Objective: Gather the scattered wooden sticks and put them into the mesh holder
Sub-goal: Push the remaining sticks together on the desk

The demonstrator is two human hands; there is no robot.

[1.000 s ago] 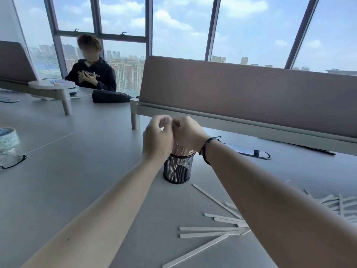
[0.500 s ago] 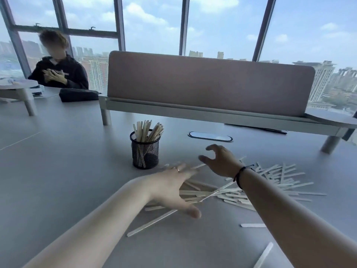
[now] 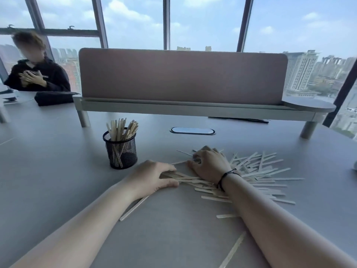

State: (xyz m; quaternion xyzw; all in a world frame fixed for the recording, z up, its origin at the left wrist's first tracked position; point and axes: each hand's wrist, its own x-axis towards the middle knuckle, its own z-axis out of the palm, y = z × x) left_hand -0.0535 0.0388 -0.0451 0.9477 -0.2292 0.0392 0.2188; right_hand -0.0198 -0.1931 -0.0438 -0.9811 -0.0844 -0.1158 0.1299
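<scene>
A black mesh holder (image 3: 121, 151) stands on the grey table, with several wooden sticks (image 3: 121, 127) upright in it. Right of it lies a heap of scattered wooden sticks (image 3: 260, 171). My left hand (image 3: 152, 178) lies on the heap's left end, its fingers and thumb closing around a bunch of sticks (image 3: 185, 178). My right hand (image 3: 208, 165), with a black cord on the wrist, rests palm down on the heap and its fingertips pinch sticks near the far edge. Single sticks (image 3: 133, 207) lie loose towards me.
A pink desk divider (image 3: 181, 76) on a raised shelf crosses the table behind the holder. A cable port (image 3: 192, 130) sits in the table just past the heap. A person in a dark hoodie (image 3: 36, 74) sits at the far left, beside a dark bag (image 3: 54, 97).
Both hands left the top of the holder, swung right and down, and now lie on the heap with their fingers closing on sticks. The camera turned right and down.
</scene>
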